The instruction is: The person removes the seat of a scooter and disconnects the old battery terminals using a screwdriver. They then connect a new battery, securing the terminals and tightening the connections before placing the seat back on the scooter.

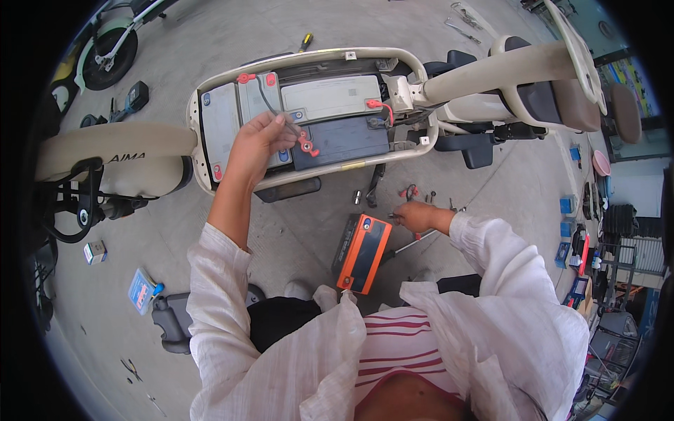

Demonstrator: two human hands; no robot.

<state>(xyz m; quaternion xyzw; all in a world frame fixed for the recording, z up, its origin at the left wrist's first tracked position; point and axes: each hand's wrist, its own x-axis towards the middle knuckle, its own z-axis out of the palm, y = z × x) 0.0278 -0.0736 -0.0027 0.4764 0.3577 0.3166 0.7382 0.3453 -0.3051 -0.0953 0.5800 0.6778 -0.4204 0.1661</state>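
Note:
Over the open battery bay of an electric scooter, my left hand (pixel 268 138) grips a dark battery cable (pixel 269 102) whose red terminal cover (pixel 307 144) dangles at its lower end. The cable's other end reaches a red cover at the top of a grey battery (pixel 260 97). More grey batteries and a dark battery (pixel 347 139) fill the bay. My right hand (pixel 415 216) is low over the floor with its fingers closed around a small metal piece, too small to name. Just left of it stands an orange and black battery (pixel 368 255).
The scooter's cream frame tube (pixel 387 51) rims the bay. On the floor lie a metal socket (pixel 357 197), a long screwdriver (pixel 410 244), a yellow-handled screwdriver (pixel 306 41), a cordless power tool (pixel 129 102) and a small box (pixel 95 252). Shop goods line the right side.

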